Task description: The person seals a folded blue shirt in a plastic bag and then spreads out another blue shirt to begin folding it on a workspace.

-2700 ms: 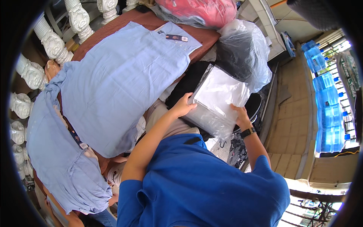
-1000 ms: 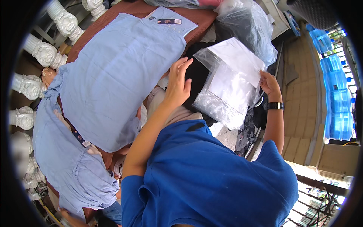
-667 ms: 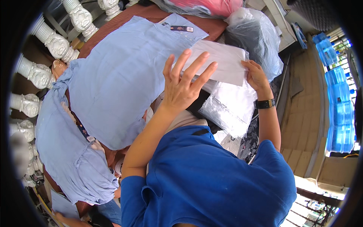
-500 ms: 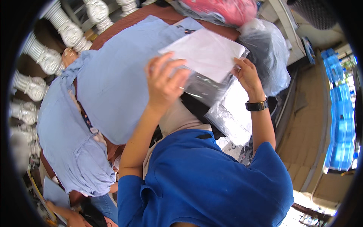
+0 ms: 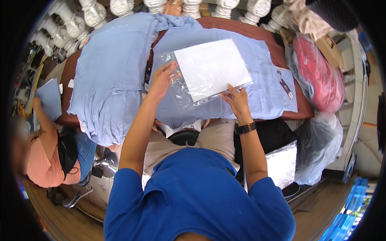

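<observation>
A clear plastic bag (image 5: 183,92) with a white sheet (image 5: 211,68) inside lies over a light blue garment (image 5: 257,76) on the brown table (image 5: 307,108). My left hand (image 5: 163,78) grips the bag's left edge, fingers curled around it. My right hand (image 5: 237,100), with a dark watch on the wrist, pinches the bag's lower right edge. A second light blue garment (image 5: 110,84) is spread over the table's left part and hangs off the near edge.
A person in an orange top (image 5: 42,160) sits at the left holding a light blue piece. White balusters (image 5: 94,12) line the far side. A red bag (image 5: 317,74), a clear bag (image 5: 317,148) and a stack of white packets (image 5: 281,164) sit at the right.
I turned from the right toward the table. Both hands carried the bag with the white sheet up from the stack at my right and brought it over the blue garment.
</observation>
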The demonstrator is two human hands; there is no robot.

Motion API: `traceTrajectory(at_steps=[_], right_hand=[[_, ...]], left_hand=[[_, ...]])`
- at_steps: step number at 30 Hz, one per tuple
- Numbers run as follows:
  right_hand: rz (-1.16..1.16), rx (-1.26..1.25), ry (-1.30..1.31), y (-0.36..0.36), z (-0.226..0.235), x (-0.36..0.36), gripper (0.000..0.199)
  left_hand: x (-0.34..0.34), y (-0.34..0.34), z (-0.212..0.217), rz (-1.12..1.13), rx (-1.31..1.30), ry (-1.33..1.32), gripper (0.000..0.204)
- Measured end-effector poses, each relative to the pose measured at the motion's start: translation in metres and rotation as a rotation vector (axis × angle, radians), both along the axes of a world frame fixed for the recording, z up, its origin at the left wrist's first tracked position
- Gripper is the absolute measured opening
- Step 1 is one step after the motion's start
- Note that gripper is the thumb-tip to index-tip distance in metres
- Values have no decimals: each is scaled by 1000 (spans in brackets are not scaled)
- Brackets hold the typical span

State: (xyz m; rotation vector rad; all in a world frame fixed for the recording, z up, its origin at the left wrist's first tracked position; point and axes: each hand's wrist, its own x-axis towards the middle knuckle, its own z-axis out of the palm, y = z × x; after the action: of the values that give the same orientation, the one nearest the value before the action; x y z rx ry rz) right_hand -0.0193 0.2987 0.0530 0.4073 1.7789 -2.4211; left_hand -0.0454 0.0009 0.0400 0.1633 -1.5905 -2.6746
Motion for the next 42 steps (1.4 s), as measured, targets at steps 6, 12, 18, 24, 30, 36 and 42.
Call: traceTrajectory(at_steps=[6, 12, 18, 24, 30, 36, 42], right_hand=[[-246, 1148, 828, -24, 26, -28, 56], [305, 908, 1266, -84, 92, -95, 31], [843, 798, 891, -98, 93, -138, 20], [798, 820, 1043, -117, 72, -138, 20], [744, 845, 1064, -122, 59, -140, 19], [801, 774, 949, -122, 49, -144, 16], [810, 819, 1000, -131, 31, -149, 13]], left_hand=[[-7, -2, 20, 48, -285, -50, 24], [-17, 6, 42, -154, -422, 221, 25], [-6, 12, 77, 54, -509, 312, 36], [-16, -22, 85, 85, -1038, 435, 17], [-18, -23, 84, 132, -1133, 662, 4], [-7, -15, 85, 41, -1190, 743, 5], [-12, -46, 50, -96, -960, 596, 2]])
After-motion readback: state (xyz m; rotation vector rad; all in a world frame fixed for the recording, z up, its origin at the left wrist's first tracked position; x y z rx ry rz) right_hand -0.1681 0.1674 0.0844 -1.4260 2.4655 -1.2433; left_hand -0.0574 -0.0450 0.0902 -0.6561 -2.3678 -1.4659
